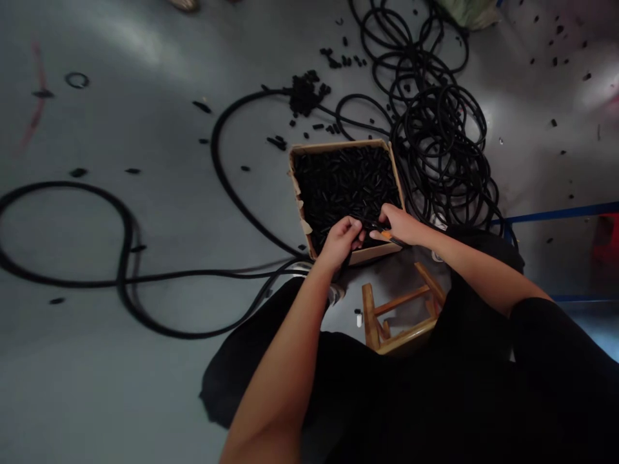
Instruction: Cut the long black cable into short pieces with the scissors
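A cardboard box (397, 177) full of short black tube pieces (345, 180) stands on the floor before me. Over its near edge, my left hand (342, 241) is closed in a pinch on a black hose, most of it hidden by the fingers. Just to the right, my right hand (400, 224) is wrapped round a hand tool with orange and black handles (386, 236). Its dark jaws point at the left fingertips; whether they are scissors or pliers I cannot tell. Long black hose (217, 174) loops across the floor at the left.
A tangled heap of black hose (435, 129) lies right of the box. Cut bits (304, 93) are scattered behind it. A wooden stool (401, 303) stands between my legs. Blue tape (561, 212) marks the floor, and a red object (607, 238) is at the right edge.
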Motion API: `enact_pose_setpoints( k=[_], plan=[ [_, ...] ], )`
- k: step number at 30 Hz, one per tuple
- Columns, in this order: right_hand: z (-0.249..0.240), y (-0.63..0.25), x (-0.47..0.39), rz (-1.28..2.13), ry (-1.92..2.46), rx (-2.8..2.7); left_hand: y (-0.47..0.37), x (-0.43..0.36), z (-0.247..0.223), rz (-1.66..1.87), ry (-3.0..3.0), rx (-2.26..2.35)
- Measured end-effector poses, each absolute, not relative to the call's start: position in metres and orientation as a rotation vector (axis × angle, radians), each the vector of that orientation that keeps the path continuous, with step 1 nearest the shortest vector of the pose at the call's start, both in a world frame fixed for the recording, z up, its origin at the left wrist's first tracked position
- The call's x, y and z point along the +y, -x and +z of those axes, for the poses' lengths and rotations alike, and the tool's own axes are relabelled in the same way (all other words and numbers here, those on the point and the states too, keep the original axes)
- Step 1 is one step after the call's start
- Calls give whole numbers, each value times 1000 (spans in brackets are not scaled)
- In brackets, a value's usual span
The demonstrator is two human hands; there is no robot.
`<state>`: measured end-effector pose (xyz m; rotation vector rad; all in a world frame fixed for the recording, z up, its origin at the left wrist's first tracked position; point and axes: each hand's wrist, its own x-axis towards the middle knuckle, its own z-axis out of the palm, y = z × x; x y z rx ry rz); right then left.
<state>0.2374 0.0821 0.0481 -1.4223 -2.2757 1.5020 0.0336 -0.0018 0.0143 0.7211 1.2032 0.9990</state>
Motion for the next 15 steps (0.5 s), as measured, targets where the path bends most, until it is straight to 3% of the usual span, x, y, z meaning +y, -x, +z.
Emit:
enact_pose_setpoints(
  k=[8,15],
  plan=[
    [47,-236,82,1500,1390,-2248,-27,2,23,1031,-560,1118],
    [52,-246,79,1523,1155,-2285,-18,-3,24,852,-435,879]
  ],
)
